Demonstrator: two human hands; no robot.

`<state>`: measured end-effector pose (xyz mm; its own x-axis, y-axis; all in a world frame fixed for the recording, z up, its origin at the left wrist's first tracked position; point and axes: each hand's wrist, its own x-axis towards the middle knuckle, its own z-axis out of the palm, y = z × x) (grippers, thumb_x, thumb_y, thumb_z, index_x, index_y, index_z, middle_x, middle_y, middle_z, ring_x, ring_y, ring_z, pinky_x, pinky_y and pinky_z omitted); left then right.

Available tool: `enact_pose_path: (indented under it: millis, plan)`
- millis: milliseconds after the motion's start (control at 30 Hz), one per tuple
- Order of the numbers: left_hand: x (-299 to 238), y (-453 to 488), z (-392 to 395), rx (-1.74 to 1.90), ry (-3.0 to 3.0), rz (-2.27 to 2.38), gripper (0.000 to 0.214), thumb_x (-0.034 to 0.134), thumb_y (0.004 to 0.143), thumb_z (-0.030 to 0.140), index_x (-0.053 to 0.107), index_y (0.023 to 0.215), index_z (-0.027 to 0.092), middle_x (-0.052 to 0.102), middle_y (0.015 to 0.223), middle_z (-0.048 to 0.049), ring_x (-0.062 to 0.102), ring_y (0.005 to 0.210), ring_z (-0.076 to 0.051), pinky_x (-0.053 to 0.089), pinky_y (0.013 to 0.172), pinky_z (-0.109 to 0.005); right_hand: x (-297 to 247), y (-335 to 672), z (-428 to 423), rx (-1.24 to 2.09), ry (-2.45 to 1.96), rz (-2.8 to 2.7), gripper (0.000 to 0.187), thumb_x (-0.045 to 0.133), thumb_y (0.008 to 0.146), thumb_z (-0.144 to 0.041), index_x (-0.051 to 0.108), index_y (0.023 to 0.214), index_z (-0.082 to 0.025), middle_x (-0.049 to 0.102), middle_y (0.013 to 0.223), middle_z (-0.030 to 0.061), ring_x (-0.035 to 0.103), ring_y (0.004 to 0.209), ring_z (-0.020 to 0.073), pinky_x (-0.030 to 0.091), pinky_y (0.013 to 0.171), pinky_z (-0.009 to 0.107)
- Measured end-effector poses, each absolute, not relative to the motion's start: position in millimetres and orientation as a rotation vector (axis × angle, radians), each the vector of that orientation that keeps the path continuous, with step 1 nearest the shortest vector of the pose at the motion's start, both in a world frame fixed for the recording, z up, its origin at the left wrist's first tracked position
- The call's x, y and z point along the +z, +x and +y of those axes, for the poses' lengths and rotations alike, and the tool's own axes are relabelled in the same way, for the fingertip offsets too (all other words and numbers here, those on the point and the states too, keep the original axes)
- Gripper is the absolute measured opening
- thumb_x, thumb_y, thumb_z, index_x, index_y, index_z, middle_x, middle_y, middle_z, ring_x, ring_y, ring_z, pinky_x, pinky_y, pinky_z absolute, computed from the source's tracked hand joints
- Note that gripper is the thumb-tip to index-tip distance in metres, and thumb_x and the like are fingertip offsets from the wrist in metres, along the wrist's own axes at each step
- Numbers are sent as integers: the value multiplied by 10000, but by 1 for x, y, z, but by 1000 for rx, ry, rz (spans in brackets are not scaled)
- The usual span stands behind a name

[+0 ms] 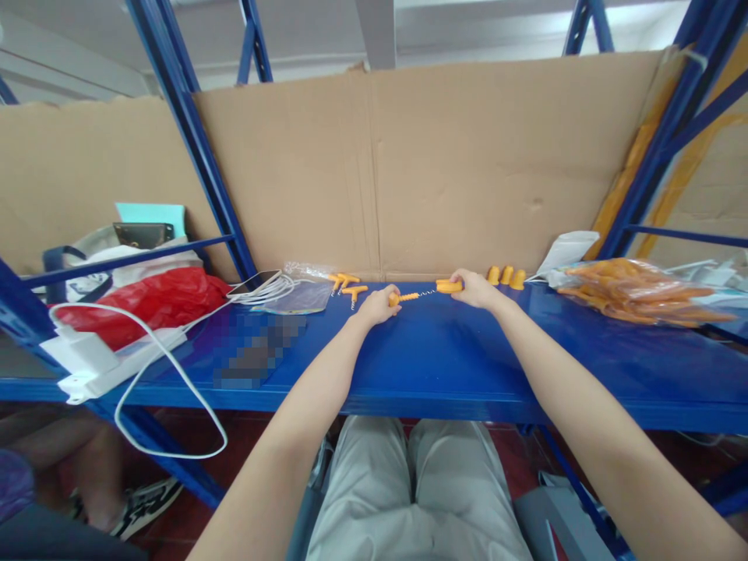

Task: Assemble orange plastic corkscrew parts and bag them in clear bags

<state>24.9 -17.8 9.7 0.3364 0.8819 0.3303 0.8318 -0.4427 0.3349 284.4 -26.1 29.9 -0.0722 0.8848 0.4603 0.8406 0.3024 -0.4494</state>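
My left hand (379, 306) is closed on the orange T-handle of a corkscrew (409, 297), whose ribbed orange shank and thin metal spiral point right. The fingers hide part of the handle. My right hand (474, 289) pinches an orange cap (447, 286), held just beyond the spiral's tip. Whether tip and cap touch, I cannot tell. Left of my left hand lie several more orange T-handled corkscrews (354, 291) with bare metal spirals. To the right of my right hand, three orange caps (506, 276) stand in a row on the blue table (444, 358).
A clear bag of orange pieces (636, 290) lies at the right. At the left are a coiled white cable (272, 290), a power strip (122, 366) and a red bag (146, 308). Cardboard (456, 164) walls the back; blue posts (202, 156) flank it. Another person's leg (97, 467) shows lower left.
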Motion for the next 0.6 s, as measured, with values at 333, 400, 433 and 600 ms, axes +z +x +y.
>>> enact_pose_path:
  millis: [333,400,433,600]
  plan:
    - [11,26,-22,746,2497,1560,309,664,795,184,602,1096,221,678,780,18,651,793,-165,472,733,-248,18,284,-22,62,-1386,-2010,270,599,613,-71,547,836,-215,676,798,-9,608,734,168,469,698,275]
    - [12,27,-23,734,2514,1539,302,665,797,187,606,1093,213,674,759,17,649,765,-164,468,710,-248,16,281,-21,80,-1378,-2023,264,601,612,-62,544,821,-213,675,796,-7,614,739,168,471,696,269]
    - [12,28,-24,729,2524,1528,303,665,799,188,607,1096,210,672,749,17,648,754,-164,466,699,-247,16,280,-21,86,-1372,-2029,259,601,612,-57,543,811,-212,676,799,-5,618,746,169,472,696,268]
    - [13,28,-24,716,2555,1553,311,659,815,201,599,1119,214,682,782,3,655,791,-174,460,699,-244,18,278,-23,98,-1381,-2039,266,587,623,-36,533,813,-213,684,826,5,633,783,177,477,722,275]
